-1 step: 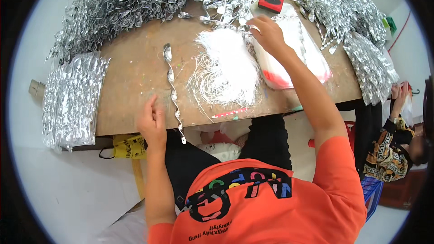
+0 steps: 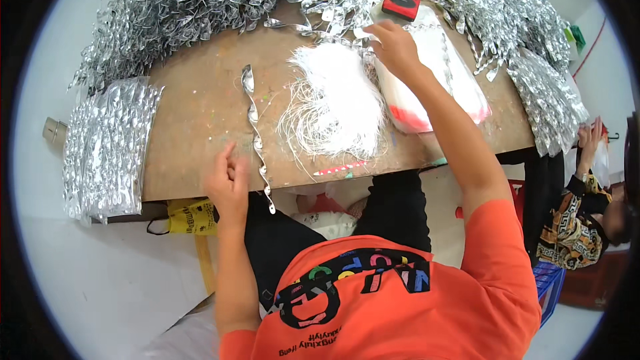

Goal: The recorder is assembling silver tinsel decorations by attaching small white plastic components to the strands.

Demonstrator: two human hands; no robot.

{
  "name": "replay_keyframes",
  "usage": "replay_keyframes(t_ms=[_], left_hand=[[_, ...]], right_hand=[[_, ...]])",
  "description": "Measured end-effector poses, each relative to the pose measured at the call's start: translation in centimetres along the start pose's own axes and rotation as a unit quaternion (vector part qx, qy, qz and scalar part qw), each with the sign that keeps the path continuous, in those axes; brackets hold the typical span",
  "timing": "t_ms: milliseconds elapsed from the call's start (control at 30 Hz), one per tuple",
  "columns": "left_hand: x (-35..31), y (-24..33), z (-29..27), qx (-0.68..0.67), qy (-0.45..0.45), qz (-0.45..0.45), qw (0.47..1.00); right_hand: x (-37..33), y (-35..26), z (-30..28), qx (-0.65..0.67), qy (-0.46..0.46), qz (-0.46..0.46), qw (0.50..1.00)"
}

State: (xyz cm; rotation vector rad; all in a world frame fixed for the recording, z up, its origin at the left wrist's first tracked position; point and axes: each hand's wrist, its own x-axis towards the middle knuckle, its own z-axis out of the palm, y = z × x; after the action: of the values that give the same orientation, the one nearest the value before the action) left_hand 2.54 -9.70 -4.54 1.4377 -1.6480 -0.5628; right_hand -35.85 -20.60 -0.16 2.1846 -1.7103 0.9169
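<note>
My left hand (image 2: 227, 177) hovers at the table's near edge, holding nothing, its fingers loosely bent and apart, slightly blurred. Just right of it a single twisted silver strip (image 2: 253, 117) lies lengthwise, its lower end jutting over the edge. My right hand (image 2: 395, 45) reaches to the far side, fingertips closed at the pale end of a twisted silver strip (image 2: 360, 33) by the big heap; the grip is partly hidden. Between my hands spreads a bundle of white strings (image 2: 333, 103). Under my right forearm lies a white plastic pack (image 2: 427, 50) with a red end.
Heaped silver spirals (image 2: 193, 10) line the table's back. Flat bundles of spirals (image 2: 110, 150) hang over its left edge. A red and black device (image 2: 401, 5) rests on the white pack. A yellow bag (image 2: 190, 217) is below the table. Another person (image 2: 577, 227) sits at the right.
My left hand's fingers have shifted very slightly. My right hand stays almost in the same place, and the things on the table have not visibly moved.
</note>
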Motion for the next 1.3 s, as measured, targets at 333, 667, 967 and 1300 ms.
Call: replay_keyframes(t_ms=[333,667,967,1300], left_hand=[[0.3,1.2,-0.5,0.036,-0.054,0.121,0.99],[0.1,0.9,-0.3,0.007,-0.038,0.103,0.994],[-2.3,12.1,-2.9,-0.006,-0.033,0.281,0.959],[-6.2,15.2,-2.2,0.09,-0.416,0.231,0.875]], right_hand=[[1.0,5.5,2.2,-0.182,0.029,-0.028,0.983],[-4.1,-3.1,-3.4,-0.097,0.152,-0.128,0.975],[-12.4,-19.9,-10.6,0.29,0.137,-0.188,0.928],[-17.0,-18.3,-10.2,0.391,-0.025,-0.043,0.919]])
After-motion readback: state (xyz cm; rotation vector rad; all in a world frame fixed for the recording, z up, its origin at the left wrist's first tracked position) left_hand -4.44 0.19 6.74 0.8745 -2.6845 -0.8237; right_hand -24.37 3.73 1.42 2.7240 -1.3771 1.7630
